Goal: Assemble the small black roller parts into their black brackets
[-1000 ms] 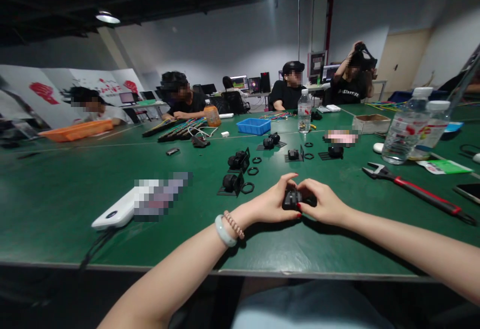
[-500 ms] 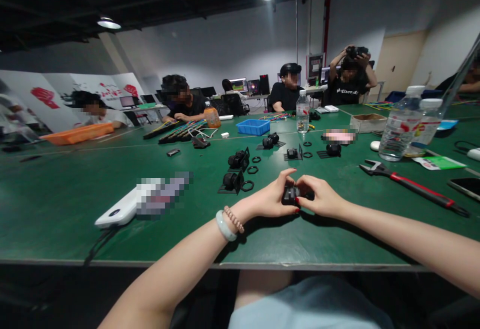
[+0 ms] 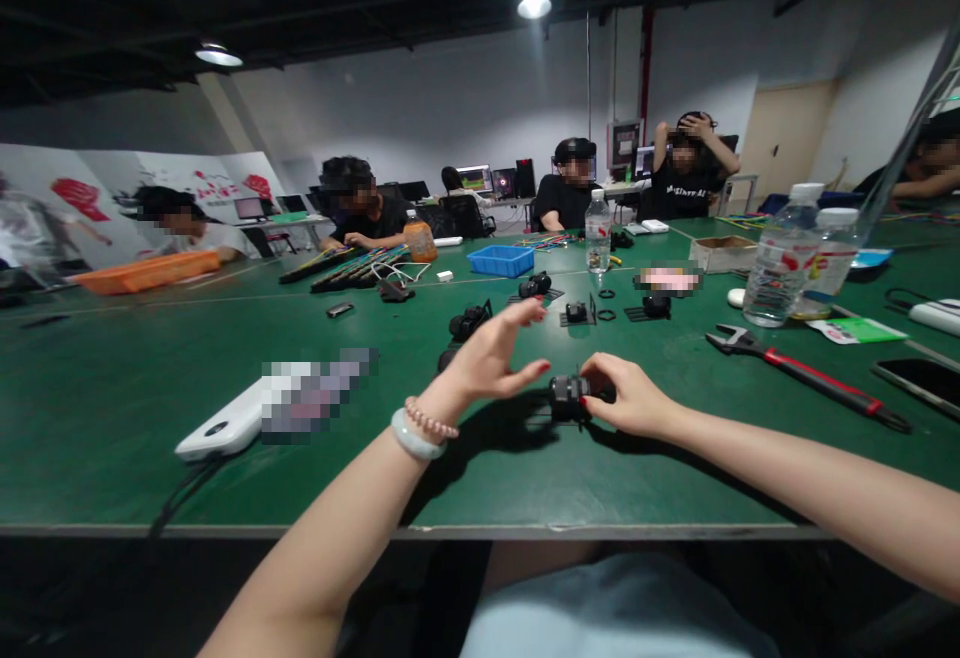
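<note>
My right hand (image 3: 628,396) pinches a black plastic part (image 3: 564,398), blocky with a rounded body, just above or on the green table. Apart from it on the left is my left hand (image 3: 491,356), fingers spread and holding nothing. Behind the left hand, partly covered, is a similar black part with an upright plate (image 3: 469,322). Further back stand another black part (image 3: 535,286), a smaller one with a slotted plate (image 3: 576,312), and one at the right (image 3: 651,307). Two black rings, a far ring (image 3: 606,294) and a near ring (image 3: 606,315), lie flat.
An adjustable wrench (image 3: 806,375) with red-black handle lies to the right, near water bottles (image 3: 780,263) and a phone (image 3: 919,385). A white power bank (image 3: 240,418) lies left. Further back are a blue tray (image 3: 501,260) and an orange tray (image 3: 150,271). Other people sit across the table.
My left hand has let go of the black part and moved left, its fingers opening; it now covers rings seen before. My right hand keeps hold of the part, which has shifted slightly left.
</note>
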`<action>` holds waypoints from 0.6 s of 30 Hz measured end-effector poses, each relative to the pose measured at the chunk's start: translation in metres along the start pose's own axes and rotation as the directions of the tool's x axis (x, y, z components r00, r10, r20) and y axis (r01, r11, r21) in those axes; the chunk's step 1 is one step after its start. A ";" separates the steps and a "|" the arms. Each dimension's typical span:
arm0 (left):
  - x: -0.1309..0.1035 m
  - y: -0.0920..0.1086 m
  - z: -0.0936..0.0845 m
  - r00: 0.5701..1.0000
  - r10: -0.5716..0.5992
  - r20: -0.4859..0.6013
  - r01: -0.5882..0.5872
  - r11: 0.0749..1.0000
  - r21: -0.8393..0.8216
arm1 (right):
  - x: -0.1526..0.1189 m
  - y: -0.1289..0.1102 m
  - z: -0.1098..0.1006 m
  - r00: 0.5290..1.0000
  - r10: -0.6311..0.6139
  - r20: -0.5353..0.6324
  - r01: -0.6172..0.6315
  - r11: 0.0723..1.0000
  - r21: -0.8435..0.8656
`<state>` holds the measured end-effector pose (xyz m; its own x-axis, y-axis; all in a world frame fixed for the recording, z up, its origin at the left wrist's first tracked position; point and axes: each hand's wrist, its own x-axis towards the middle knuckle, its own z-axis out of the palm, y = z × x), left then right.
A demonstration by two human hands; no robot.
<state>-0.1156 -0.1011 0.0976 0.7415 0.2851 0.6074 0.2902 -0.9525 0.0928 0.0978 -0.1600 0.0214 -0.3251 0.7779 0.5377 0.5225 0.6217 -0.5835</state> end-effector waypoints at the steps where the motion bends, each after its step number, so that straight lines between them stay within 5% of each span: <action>1: -0.002 -0.014 -0.015 0.995 -0.026 -0.092 0.037 0.992 0.119 | 0.000 0.000 0.000 1.000 -0.003 -0.002 0.003 1.000 -0.001; 3: -0.014 -0.046 -0.045 0.955 -0.193 -0.225 0.260 0.910 0.323 | 0.000 0.001 0.000 1.000 -0.007 -0.007 0.007 1.000 -0.003; 5: -0.035 -0.081 -0.072 0.859 -0.432 -0.273 0.511 0.719 0.470 | 0.001 0.001 0.000 1.000 -0.007 -0.012 0.007 1.000 -0.002; 6: -0.048 -0.096 -0.082 0.790 -0.547 -0.277 0.601 0.598 0.531 | 0.001 0.002 0.000 1.000 -0.006 -0.013 0.006 1.000 -0.001; 9: -0.087 -0.133 -0.101 0.470 -0.854 -0.223 0.760 0.263 0.594 | 0.002 0.002 0.001 1.000 -0.004 -0.020 0.004 1.000 0.002; 14: -0.123 -0.154 -0.108 0.312 -0.935 -0.168 0.799 0.163 0.578 | 0.002 0.003 0.000 1.000 -0.007 -0.020 0.007 1.000 0.002; 15: -0.127 -0.156 -0.110 0.234 -0.959 -0.158 0.824 0.110 0.556 | 0.002 0.003 0.000 1.000 -0.008 -0.019 0.008 1.000 0.002; 18: -0.135 -0.157 -0.118 0.191 -0.969 -0.159 0.846 0.080 0.528 | 0.002 0.002 0.000 1.000 -0.013 -0.016 0.013 1.000 0.000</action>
<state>-0.3329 -0.0024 0.0943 -0.2360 0.9599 0.1514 0.9694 0.2219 0.1048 0.0988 -0.1572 0.0212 -0.3194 0.7683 0.5547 0.5184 0.6317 -0.5764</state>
